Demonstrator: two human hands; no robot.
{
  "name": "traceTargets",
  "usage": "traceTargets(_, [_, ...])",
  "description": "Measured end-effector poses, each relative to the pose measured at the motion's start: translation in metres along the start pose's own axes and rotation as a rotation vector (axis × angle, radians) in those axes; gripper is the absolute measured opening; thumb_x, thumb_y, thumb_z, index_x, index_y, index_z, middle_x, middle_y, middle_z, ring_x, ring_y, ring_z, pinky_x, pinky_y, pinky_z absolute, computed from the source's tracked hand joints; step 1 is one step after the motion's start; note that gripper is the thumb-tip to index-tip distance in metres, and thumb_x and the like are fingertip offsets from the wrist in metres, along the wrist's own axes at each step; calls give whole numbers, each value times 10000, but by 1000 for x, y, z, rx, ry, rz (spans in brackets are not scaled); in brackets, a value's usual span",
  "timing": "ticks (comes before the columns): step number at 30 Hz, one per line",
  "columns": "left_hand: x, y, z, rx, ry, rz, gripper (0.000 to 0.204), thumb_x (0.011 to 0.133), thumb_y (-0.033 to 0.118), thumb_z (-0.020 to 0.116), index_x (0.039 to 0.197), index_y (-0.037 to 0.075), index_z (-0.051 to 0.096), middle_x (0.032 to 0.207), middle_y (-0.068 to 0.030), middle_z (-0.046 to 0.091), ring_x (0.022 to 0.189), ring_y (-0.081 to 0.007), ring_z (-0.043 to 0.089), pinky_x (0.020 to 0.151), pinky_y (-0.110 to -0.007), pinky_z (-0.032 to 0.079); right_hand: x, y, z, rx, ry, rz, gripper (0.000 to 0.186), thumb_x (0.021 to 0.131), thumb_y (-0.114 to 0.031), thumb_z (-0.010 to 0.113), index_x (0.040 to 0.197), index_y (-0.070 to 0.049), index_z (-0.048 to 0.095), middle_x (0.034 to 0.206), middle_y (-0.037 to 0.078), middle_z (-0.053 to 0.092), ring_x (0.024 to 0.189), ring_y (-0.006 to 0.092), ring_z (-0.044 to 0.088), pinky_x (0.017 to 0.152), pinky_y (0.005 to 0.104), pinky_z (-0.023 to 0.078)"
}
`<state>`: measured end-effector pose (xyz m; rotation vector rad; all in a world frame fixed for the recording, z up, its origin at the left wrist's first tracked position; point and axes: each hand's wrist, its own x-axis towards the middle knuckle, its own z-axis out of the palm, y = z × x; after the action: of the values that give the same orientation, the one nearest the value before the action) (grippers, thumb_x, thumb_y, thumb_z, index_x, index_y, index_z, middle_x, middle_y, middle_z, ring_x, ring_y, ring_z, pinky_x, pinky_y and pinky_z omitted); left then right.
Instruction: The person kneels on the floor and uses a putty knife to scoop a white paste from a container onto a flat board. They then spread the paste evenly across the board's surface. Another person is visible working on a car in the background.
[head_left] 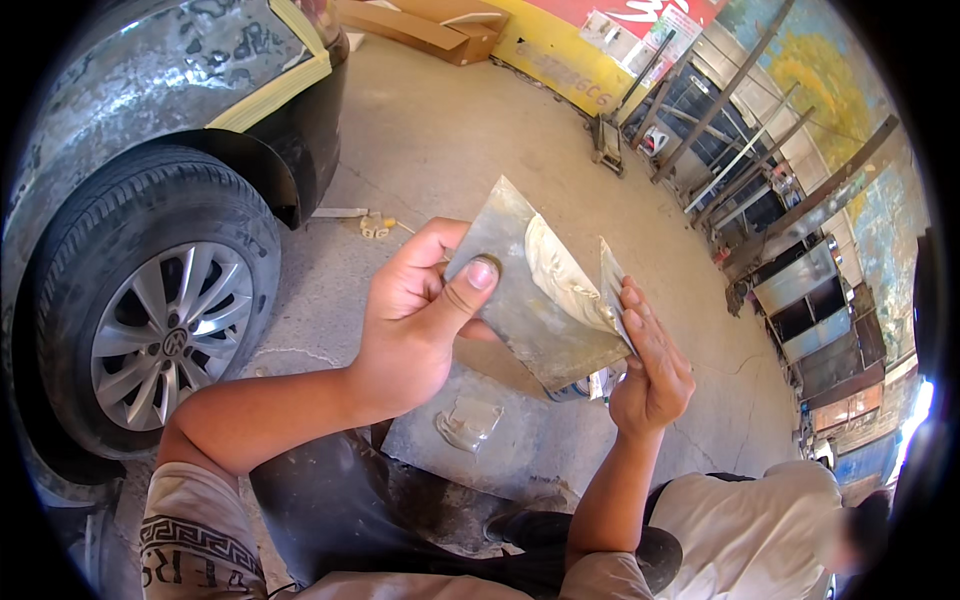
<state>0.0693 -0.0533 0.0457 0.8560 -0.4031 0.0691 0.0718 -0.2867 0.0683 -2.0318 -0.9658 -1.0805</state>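
Note:
My left hand (412,325) grips a flat grey plate (505,300), its thumb pressed on the upper face and its fingers mostly hidden beneath. A thick smear of cream-coloured putty (560,272) lies along the plate's far right side. In my right hand (655,370) is a thin putty spreader (611,268), seen nearly edge-on, with the fingers stretched along its back. The spreader stands tilted up at the plate's right edge, beside the end of the putty. Below the plate, a can (568,391) shows only in part.
A car wheel (170,310) and a patchy sanded body panel (190,70) edged with yellow tape stand at left. A crumpled clear packet (468,424) lies on a grey board (425,440). Another person (750,525) is low at right. A cardboard box (430,30) and leaning poles (725,90) stand farther off.

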Motion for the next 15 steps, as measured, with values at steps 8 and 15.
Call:
traceTargets(8, [1,-1,-2,1,13,22,264,1006,207,555,1215,51,515,1055,-29,654,897,-84,650,710,-240,574,-4,6,-2,-67,20,-10,314,788,101,564,1056,25,710,1075,231,699,1106,415,643,983,482,489])
traceTargets(15, [7,8,1,-35,92,171,262,996,222,572,1202,79,495,1012,-28,664,852,-92,666,666,-239,589,-30,33,-5,-110,1,425,237,930,10,502,1081,30,683,1072,191,697,1068,352,665,964,443,518])
